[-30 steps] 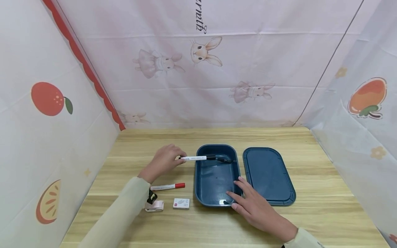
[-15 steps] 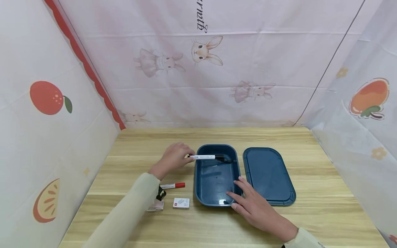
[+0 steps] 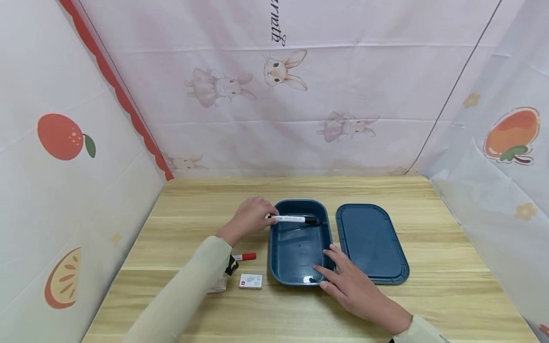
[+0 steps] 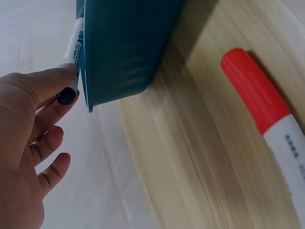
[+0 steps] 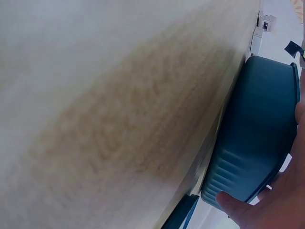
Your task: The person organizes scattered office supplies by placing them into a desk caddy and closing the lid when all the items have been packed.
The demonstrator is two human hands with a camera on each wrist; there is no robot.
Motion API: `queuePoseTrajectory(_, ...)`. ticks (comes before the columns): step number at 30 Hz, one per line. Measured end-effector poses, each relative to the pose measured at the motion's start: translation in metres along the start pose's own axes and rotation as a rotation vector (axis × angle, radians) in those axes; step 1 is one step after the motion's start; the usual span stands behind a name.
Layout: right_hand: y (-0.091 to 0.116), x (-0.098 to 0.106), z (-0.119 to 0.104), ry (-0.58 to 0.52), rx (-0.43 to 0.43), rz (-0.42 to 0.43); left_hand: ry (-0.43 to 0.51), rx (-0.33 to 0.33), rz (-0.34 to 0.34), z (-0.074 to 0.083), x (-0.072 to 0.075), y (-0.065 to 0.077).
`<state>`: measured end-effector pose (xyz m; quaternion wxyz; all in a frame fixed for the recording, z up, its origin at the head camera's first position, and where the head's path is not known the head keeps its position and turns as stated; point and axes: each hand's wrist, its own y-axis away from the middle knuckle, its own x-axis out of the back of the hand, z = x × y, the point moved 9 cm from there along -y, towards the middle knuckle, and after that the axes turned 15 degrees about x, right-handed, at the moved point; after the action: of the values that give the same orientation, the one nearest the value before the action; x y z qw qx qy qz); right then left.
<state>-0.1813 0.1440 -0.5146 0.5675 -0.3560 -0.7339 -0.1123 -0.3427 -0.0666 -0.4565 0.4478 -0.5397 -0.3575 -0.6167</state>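
Observation:
A white marker with a black cap (image 3: pixel 296 219) lies across the far part of a dark blue box (image 3: pixel 299 259). My left hand (image 3: pixel 253 216) pinches its back end above the box's left rim, and the left wrist view shows thumb and fingertips on the black end. My right hand (image 3: pixel 353 286) holds the box at its near right corner, with some fingers over the rim and inside. In the right wrist view one finger (image 5: pixel 231 202) touches the outer wall. A marker with a red cap (image 3: pixel 246 256) lies left of the box, partly hidden by the left wrist.
A matching blue lid (image 3: pixel 372 243) lies flat to the right of the box. At the near left are a small white carton (image 3: pixel 250 281) and a pale pink-and-white item (image 3: pixel 219 286), mostly behind the left sleeve. Printed cloth walls surround the wooden table (image 3: pixel 442 267).
My left hand has moved right with the black-capped marker, bringing more of it over the box. Its sleeve now covers more of the red-capped marker and the pink item. The right hand stays put.

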Motion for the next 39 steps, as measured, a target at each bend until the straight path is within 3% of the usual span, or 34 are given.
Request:
queuePoseTrajectory(14,0.0,-0.003,0.002,-0.018,-0.019,-0.034,-0.067,-0.048,0.004,0.017,-0.011,-0.004)
queuePoseTrajectory(22,0.001,-0.002,0.002,-0.018,-0.017,-0.024,-0.16,-0.097,0.042,0.028,-0.017,-0.007)
queuePoseTrajectory(31,0.001,-0.001,0.0,0.01,0.018,0.009,-0.178,-0.057,0.011,0.029,-0.029,-0.011)
queuePoseTrajectory(39,0.0,-0.001,0.003,0.003,-0.005,-0.021,-0.166,-0.034,-0.001,0.028,-0.032,-0.011)
